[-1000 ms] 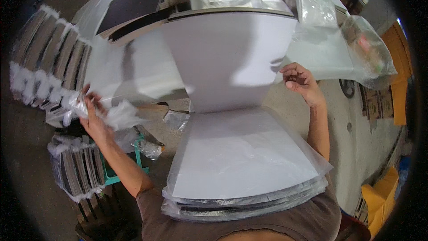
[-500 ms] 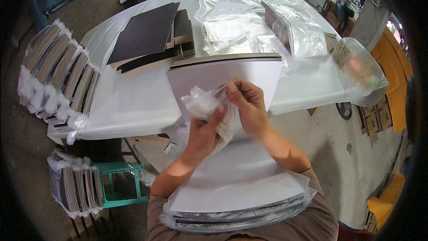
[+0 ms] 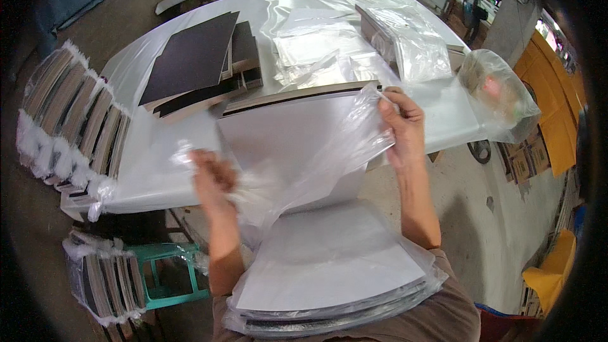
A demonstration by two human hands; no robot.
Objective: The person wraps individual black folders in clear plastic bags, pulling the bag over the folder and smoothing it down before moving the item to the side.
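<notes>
A clear plastic bag (image 3: 335,155) is stretched slantwise between my hands. My right hand (image 3: 403,123) pinches its upper corner by the far right of a stack of white-faced boards (image 3: 285,126) standing tilted at the table's near edge. Toward the left, my left hand (image 3: 214,177) is blurred, its fingers closed on another part of the bag, a crumpled end poking out past them. On my lap lies a pile of white boards (image 3: 342,259) in clear plastic.
Dark boards (image 3: 190,57) lie at the table's far left, flat clear bags (image 3: 323,47) mid-table, and a plastic-wrapped stack (image 3: 411,44) to their right. Bundled boards (image 3: 69,117) line the left edge. A green stool (image 3: 168,272) stands below left; a bulging clear bag (image 3: 500,95) hangs at right.
My hands have moved apart, the left leftward and the right up and to the right. The bag, bunched between them before, is now spread out. The view has shifted slightly.
</notes>
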